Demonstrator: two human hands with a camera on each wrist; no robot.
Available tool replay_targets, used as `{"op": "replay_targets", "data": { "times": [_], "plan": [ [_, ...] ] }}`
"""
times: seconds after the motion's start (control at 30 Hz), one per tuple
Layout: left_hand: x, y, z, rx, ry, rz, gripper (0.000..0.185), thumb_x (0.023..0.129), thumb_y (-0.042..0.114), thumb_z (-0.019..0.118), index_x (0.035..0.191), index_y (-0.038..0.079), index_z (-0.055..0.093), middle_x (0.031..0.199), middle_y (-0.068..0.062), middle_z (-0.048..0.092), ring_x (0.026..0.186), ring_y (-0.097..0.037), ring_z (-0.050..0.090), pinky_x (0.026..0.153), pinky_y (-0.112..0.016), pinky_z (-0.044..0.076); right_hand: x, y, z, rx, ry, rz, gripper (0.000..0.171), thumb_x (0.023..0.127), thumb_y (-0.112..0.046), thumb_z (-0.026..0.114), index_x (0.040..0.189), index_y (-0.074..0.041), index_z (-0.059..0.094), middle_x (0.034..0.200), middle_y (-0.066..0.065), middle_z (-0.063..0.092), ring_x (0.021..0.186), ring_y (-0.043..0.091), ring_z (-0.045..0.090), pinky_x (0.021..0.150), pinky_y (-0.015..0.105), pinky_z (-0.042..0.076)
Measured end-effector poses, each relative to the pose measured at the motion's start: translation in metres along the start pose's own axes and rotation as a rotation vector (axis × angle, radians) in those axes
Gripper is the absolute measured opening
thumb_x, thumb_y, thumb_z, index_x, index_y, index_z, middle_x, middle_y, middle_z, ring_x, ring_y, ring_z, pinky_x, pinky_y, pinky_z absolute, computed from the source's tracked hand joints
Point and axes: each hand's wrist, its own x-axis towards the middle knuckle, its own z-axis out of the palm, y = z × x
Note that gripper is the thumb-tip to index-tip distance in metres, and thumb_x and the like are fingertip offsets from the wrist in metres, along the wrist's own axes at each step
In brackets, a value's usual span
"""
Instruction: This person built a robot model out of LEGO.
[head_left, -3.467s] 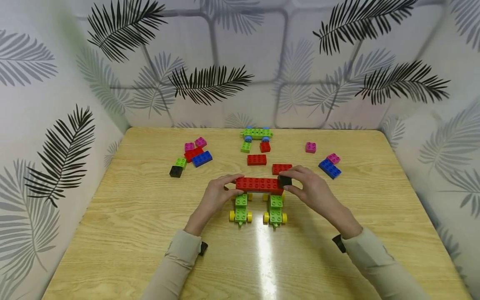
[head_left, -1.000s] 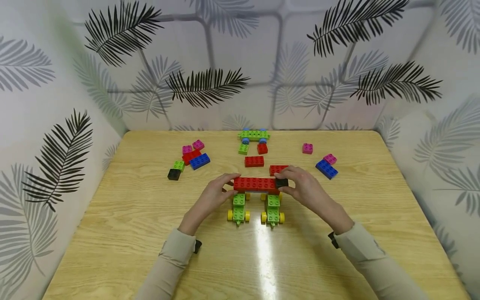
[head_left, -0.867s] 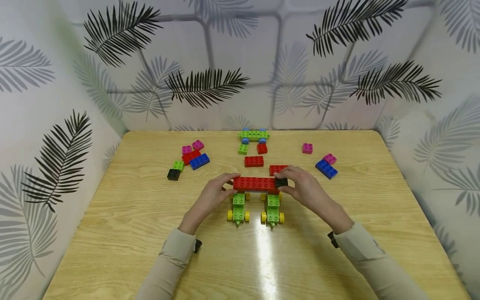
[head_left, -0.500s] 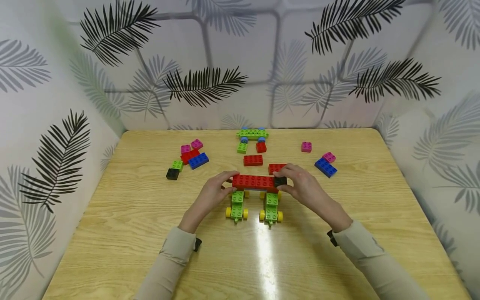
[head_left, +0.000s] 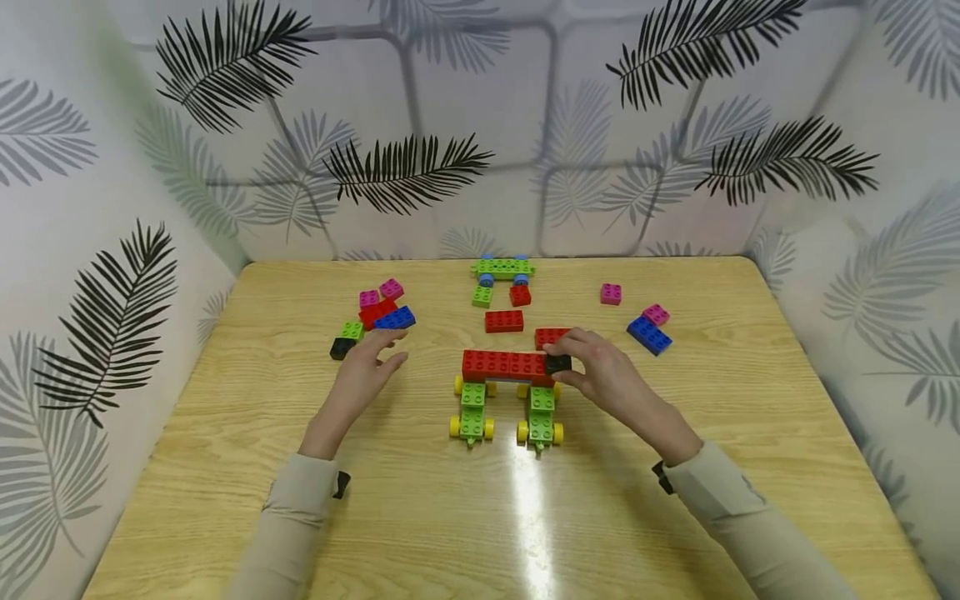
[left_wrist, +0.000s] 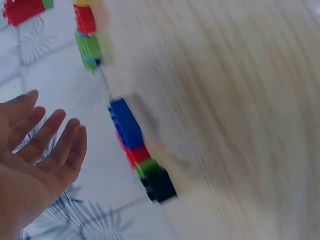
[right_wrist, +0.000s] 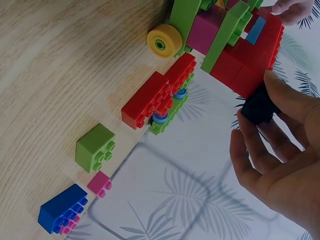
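My right hand [head_left: 611, 385] pinches a black brick [right_wrist: 259, 106] between thumb and fingers, at the right end of a red beam [head_left: 491, 365] made of bricks. The beam rests across two green wheeled bases [head_left: 472, 417] with yellow wheels [right_wrist: 164, 41], and purple and green bricks show under it in the right wrist view. My left hand [head_left: 358, 382] holds nothing; its fingers reach out loosely over the table to the left. Just beyond it are another black brick [head_left: 342, 348], a green brick [head_left: 352, 330], a blue brick [left_wrist: 126, 122] and a red brick [head_left: 375, 314].
At the back stands a green base [head_left: 504, 267] with blue wheels. Before it lie small green and red bricks and a long red brick [head_left: 504, 321]. A second red brick [head_left: 550, 337] is behind the beam. Pink and blue bricks [head_left: 649, 335] lie to the right.
My left hand has let go of the beam's left end and moved left toward the loose bricks. My right hand keeps the black brick at the right end, brought closer against the beam than earlier.
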Motion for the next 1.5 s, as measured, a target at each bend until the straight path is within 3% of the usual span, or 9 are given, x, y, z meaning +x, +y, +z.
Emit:
{"op": "replay_targets", "data": {
  "times": [0.2, 0.33, 0.63, 0.9, 1.1, 1.37, 1.5],
  "plan": [
    [-0.007, -0.037, -0.019, 0.087, 0.132, -0.156, 0.035, 0.093, 0.009, 0.063, 0.126, -0.002, 0.058, 0.126, -0.022, 0.054, 0.115, -0.040, 0.051, 0.092, -0.053, 0.046, 0.001, 0.002, 0.000, -0.006, -0.002, -0.012, 0.032, 0.076, -0.003, 0.080, 0.107, -0.003, 0.069, 0.102, 0.007, 0.064, 0.092, 0.023, 0.061, 0.080, 0.038, 0.053],
    [-0.011, -0.054, -0.022, 0.092, 0.175, -0.232, 0.037, 0.093, 0.008, 0.063, 0.126, -0.005, 0.056, 0.126, -0.025, 0.051, 0.118, -0.044, 0.046, 0.095, -0.056, 0.042, 0.001, 0.002, 0.000, -0.010, -0.005, -0.014, 0.032, 0.077, -0.003, 0.080, 0.107, -0.004, 0.069, 0.102, 0.007, 0.064, 0.093, 0.023, 0.061, 0.081, 0.039, 0.053],
    [-0.008, -0.068, -0.019, 0.112, 0.196, -0.282, 0.043, 0.091, 0.010, 0.067, 0.129, -0.005, 0.054, 0.129, -0.026, 0.047, 0.116, -0.046, 0.046, 0.094, -0.057, 0.041, 0.001, 0.002, 0.000, -0.023, -0.001, -0.026, 0.032, 0.077, -0.005, 0.080, 0.107, -0.004, 0.069, 0.102, 0.007, 0.065, 0.093, 0.023, 0.062, 0.082, 0.038, 0.053],
    [0.005, -0.071, -0.017, 0.106, 0.174, -0.465, 0.053, 0.093, 0.027, 0.065, 0.130, -0.005, 0.044, 0.123, -0.026, 0.041, 0.103, -0.041, 0.052, 0.080, -0.056, 0.047, 0.002, 0.002, 0.000, -0.019, 0.002, -0.040, 0.032, 0.077, -0.005, 0.080, 0.107, -0.004, 0.069, 0.101, 0.007, 0.064, 0.089, 0.022, 0.061, 0.079, 0.037, 0.054],
    [0.010, -0.073, -0.016, 0.184, 0.136, -0.496, 0.048, 0.092, 0.027, 0.065, 0.122, -0.006, 0.045, 0.118, -0.027, 0.049, 0.106, -0.043, 0.050, 0.080, -0.058, 0.047, 0.001, 0.002, 0.000, -0.027, 0.004, -0.034, 0.031, 0.076, -0.004, 0.080, 0.105, -0.005, 0.069, 0.099, 0.006, 0.064, 0.087, 0.021, 0.061, 0.077, 0.037, 0.054],
    [0.006, -0.070, -0.018, 0.204, 0.124, -0.503, 0.040, 0.093, 0.020, 0.063, 0.121, -0.006, 0.048, 0.118, -0.027, 0.050, 0.110, -0.044, 0.050, 0.085, -0.060, 0.046, 0.000, 0.003, 0.001, -0.024, 0.020, -0.045, 0.031, 0.075, -0.004, 0.081, 0.104, -0.004, 0.069, 0.098, 0.006, 0.063, 0.086, 0.021, 0.061, 0.076, 0.036, 0.054],
    [0.002, -0.061, -0.025, 0.203, 0.150, -0.465, 0.040, 0.094, 0.020, 0.060, 0.122, -0.006, 0.050, 0.118, -0.027, 0.050, 0.107, -0.045, 0.054, 0.084, -0.060, 0.047, 0.000, 0.003, 0.001, -0.021, 0.018, -0.047, 0.031, 0.076, -0.004, 0.080, 0.105, -0.004, 0.069, 0.098, 0.006, 0.063, 0.085, 0.020, 0.061, 0.076, 0.036, 0.054]
  ]
}}
